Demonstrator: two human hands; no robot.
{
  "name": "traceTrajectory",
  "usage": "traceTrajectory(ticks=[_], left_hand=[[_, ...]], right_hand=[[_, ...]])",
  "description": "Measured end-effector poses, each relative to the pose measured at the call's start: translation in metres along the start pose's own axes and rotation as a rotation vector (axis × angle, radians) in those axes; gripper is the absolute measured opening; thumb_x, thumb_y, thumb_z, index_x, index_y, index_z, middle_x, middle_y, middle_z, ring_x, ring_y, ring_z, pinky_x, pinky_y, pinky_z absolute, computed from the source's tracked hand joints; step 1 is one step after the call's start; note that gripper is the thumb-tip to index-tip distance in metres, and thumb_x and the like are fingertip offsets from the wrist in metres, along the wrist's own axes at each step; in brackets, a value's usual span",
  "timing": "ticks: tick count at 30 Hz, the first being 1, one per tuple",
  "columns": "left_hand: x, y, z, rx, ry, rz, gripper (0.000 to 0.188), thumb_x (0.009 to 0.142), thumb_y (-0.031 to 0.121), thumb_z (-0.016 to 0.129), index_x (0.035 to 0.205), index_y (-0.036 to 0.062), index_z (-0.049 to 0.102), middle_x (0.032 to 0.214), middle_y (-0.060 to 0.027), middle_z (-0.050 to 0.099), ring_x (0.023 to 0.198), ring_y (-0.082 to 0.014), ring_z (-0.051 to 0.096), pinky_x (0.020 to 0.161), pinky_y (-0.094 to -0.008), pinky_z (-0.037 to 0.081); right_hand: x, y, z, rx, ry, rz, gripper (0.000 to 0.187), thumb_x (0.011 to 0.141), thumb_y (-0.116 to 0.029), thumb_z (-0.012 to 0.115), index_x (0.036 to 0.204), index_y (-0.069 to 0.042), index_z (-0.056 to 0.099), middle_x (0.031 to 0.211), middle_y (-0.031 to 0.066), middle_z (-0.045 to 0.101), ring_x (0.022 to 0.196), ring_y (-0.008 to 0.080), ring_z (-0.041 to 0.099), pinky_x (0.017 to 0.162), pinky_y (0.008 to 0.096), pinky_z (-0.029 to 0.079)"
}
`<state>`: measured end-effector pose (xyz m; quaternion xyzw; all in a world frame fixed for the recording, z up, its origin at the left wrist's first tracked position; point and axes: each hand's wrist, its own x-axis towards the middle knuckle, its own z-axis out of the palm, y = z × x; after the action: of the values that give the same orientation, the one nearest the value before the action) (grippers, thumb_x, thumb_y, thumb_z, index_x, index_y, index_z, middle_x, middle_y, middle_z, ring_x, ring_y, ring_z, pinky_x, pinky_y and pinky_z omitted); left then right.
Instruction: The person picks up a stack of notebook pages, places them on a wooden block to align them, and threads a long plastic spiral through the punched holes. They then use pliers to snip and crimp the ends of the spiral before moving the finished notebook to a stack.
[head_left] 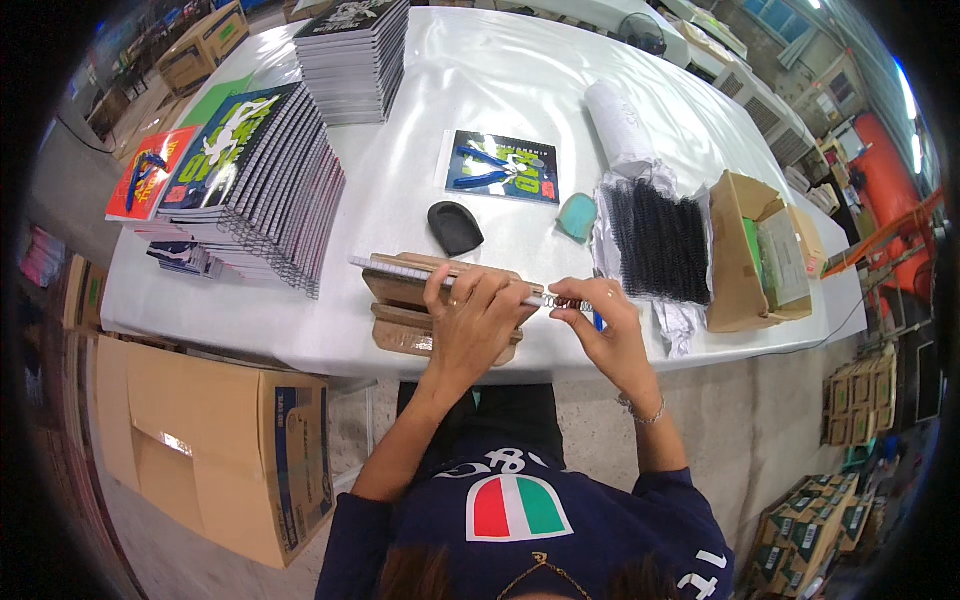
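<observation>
Left hand [478, 303]: page stack [397, 268] is clasped over brown stand [402, 338].
Right hand [607, 325]: wire coil [567, 303] is pinched at fingertips.
Wire coil: apparently being threaded; next, alignment seems required.

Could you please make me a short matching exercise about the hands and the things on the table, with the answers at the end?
Column one
1. Left hand
2. Right hand
3. Pile of black coils
4. Black cup-shaped piece

Column two
A. On crumpled white wrapping, beside the open cardboard box
B. Pinching a small coil
C. Laid across the brown stand
D. On the white table, to the left of the teal piece

Right pairs: 1-C, 2-B, 3-A, 4-D.
</observation>
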<state>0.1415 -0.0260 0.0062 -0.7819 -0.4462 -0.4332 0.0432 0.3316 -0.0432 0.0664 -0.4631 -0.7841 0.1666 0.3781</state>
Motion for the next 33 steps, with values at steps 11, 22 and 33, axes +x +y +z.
traceTrajectory(ticks=[11,22,33], left_hand=[[-0.029,0.0,0.015,-0.063,0.169,0.002,0.033,0.072,0.013,0.077,0.099,0.0222,0.062,0.112,0.0037,0.062,0.114,-0.02,0.052,0.115,-0.0502,0.012],[0.015,0.005,-0.003,-0.04,-0.032,-0.052,0.03,0.082,0.025,0.068,0.112,0.0238,0.069,0.096,0.002,0.055,0.103,-0.0174,0.048,0.11,-0.0488,0.013],[0.015,0.007,-0.007,-0.069,-0.038,-0.063,0.034,0.081,0.033,0.071,0.114,0.024,0.068,0.095,0.0015,0.053,0.103,-0.0178,0.048,0.111,-0.0506,0.011]], right_hand=[[0.008,-0.001,-0.012,-0.359,-0.109,-0.371,0.028,0.075,-0.001,0.066,0.1,-0.013,0.071,0.096,0.0025,0.063,0.091,0.0193,0.056,0.091,0.0403,0.037],[0.006,-0.002,0.003,-0.125,-0.022,-0.043,0.02,0.083,-0.001,0.064,0.103,-0.004,0.063,0.093,0.0056,0.063,0.091,0.0215,0.057,0.088,0.0378,0.036],[0.013,0.005,0.001,0.098,-0.028,0.04,0.02,0.084,0.0,0.064,0.103,-0.004,0.067,0.095,0.0104,0.063,0.091,0.0265,0.059,0.081,0.0352,0.044]])
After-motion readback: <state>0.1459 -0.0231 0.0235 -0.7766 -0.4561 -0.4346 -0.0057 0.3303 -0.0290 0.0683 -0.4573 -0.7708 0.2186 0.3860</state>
